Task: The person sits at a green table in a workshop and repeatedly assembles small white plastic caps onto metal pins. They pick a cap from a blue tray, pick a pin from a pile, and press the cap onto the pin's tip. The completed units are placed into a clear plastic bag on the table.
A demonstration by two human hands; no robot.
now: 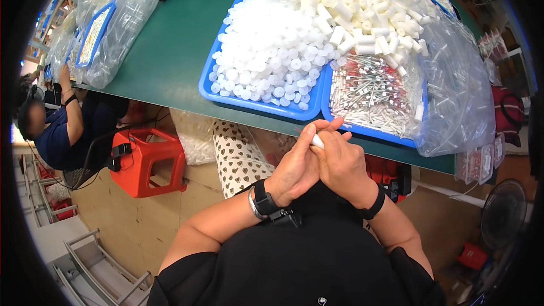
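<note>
Just in front of the table edge, my left hand [292,171] and my right hand [347,169] meet, fingers pinched together. Between them shows the end of a small white cylindrical piece [318,141]; the rest is hidden by my fingers. Beyond my left hand, a blue tray [255,107] bears a heap of translucent white discs [272,51]. Nearest my right hand is a second blue tray [391,137] with small white pieces and thin red and green stems [371,82]. White foam-like cylinders [362,20] spill over its back from a clear bag.
The green table [153,42] runs across the front, with a crumpled clear plastic bag [453,90] at the right. A red stool [148,161] stands at left, near another person [73,130] at work. A fan [503,213] is at far right.
</note>
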